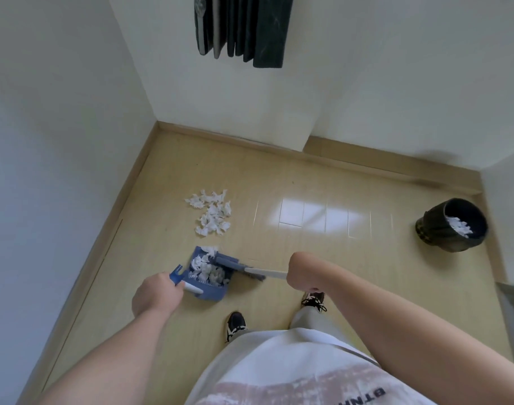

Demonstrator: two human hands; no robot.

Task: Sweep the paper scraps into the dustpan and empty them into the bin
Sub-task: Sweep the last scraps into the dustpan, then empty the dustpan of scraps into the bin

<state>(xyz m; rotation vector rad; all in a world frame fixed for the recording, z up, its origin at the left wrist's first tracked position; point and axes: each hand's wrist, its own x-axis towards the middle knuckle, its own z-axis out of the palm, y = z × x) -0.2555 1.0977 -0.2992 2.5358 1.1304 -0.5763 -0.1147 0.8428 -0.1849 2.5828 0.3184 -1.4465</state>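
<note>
Shirt (293, 366): white with a faded print, bottom centre of the frame.
Shoes: 2 dark shoes with white laces, one (236, 323) at lower centre, the other (314, 299) just right of it, both on the floor (279, 176).
Left grip (157, 293): lower left of centre, fingers curled round the dustpan's handle (192, 287).
Right grip (304, 271): right of centre, a closed fist round the broom's white handle (267, 273).
Dustpan (211, 295): blue, on the floor between the 2 grips, mouth toward the upper part of the frame, white paper scraps (209, 270) lying inside.
Broom head (229, 263): grey-blue, at the dustpan's right edge, touching the scraps at its mouth.
Loose scraps (211, 213): a white pile on the floor just above the dustpan, apart from it.
Bin (434, 229): dark and round, at the right edge, well apart from the dustpan, with white scraps (458, 225) already inside.
Curtain (244, 27): dark folds hanging at top centre against the white wall.
</note>
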